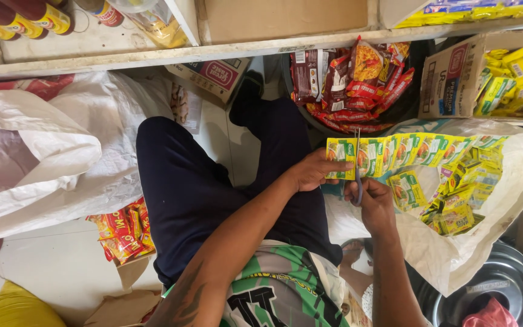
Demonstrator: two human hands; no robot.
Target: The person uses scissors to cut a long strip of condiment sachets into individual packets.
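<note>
Biggest in view are the white woven sacks: one [43,157] bulges at the left beside the person's dark trouser leg [183,188], and a second, open sack [455,254] lies at the right with a heap of small yellow-green sachets [464,200] inside it. A pale shelf [152,51] runs across the top, carrying red-capped bottles [25,21] and a plain cardboard box [286,18]. Below the shelf a dark round tub [410,97] holds red noodle packets [358,85], and next to it an open brown carton [449,79] shows more yellow sachets. A small pile of red and yellow packets [122,233] lies on the light floor tiles [49,266] at the lower left. Stretched between tub and open sack is a long strip of yellow-green sachets [419,151], still joined edge to edge. The left hand [313,172] pinches the strip's free end, thumb on top and fingers curled under it. The right hand [373,203] is closed around the handles of a pair of scissors [357,166], whose blades point upward and cross the strip just beside the first sachet.
</note>
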